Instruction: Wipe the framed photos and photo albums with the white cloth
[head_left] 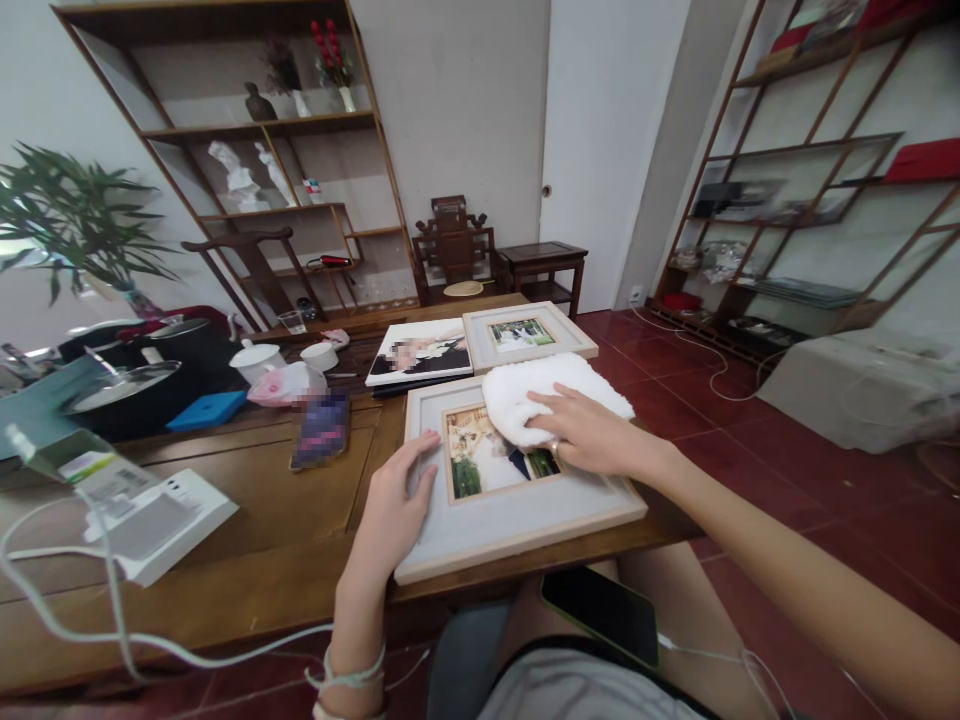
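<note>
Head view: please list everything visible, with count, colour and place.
table: one, brown, centre
near frame: one, pale, on table
cloth: one, white, on near frame
far frame: one, pale, behind cloth
picture: one, white-edged, beside far frame
cups: two, white, left of picture
flat box: one, blue, table's left
pots: at least two, black, far left
carton: one, white, near left
plant: one, green, far left
phone: one, black, bottom centre
chairs: two, brown, behind table
shelves: two, brown, left and right
small items: uncountable, mixed, table and shelves
left hand: one, bare, on near frame
right hand: one, bare, on cloth
</note>
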